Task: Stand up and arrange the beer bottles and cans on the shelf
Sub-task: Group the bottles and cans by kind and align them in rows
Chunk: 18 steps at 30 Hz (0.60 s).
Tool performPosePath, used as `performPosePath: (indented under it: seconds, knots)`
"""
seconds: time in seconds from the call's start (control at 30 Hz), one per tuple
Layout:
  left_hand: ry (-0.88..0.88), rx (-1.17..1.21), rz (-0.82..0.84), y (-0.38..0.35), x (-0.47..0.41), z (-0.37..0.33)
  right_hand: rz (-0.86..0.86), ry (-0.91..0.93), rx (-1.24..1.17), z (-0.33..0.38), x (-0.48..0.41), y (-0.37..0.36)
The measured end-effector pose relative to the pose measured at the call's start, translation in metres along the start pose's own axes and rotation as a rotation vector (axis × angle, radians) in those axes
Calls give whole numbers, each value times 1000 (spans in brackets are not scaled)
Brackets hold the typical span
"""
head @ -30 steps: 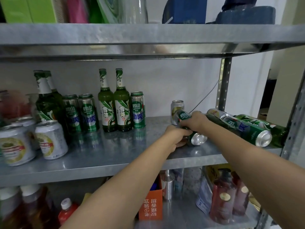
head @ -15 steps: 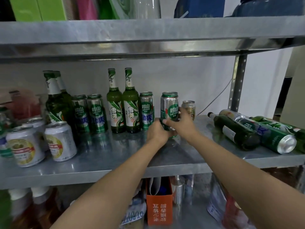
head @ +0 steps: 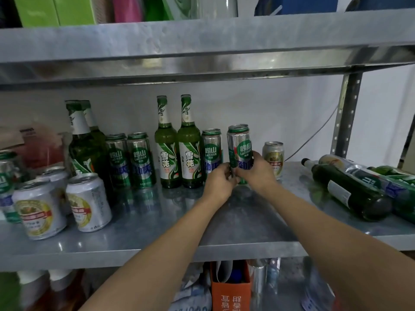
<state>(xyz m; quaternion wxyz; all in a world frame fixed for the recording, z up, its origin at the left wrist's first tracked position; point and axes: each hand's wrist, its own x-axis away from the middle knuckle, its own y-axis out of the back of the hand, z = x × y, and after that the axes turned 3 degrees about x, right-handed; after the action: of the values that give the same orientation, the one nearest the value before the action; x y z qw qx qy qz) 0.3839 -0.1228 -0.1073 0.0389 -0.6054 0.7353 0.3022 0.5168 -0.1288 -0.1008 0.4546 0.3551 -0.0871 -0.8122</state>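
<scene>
One upright green can (head: 239, 142) between left hand (head: 219, 181) and right hand (head: 258, 171).

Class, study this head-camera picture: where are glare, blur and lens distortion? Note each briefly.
Head view: the wide lens makes the dark bottles at left lean and the upper shelf edge bow. Dull glare and can reflections sit on the metal shelf. The corners smear, blurring the bottom-left bottles. The tall can, held by the left hand and right hand, is readable.
</scene>
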Motion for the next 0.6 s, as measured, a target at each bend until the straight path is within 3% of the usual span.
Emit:
performPosePath:
  seconds: [0.47, 0.6]
  knots:
    - [32, 58, 17, -15, 1, 17, -25, -45, -110, -24, -1, -23]
    - [38, 84, -60, -13, 4, 15, -33, -32, -66, -24, 2, -23]
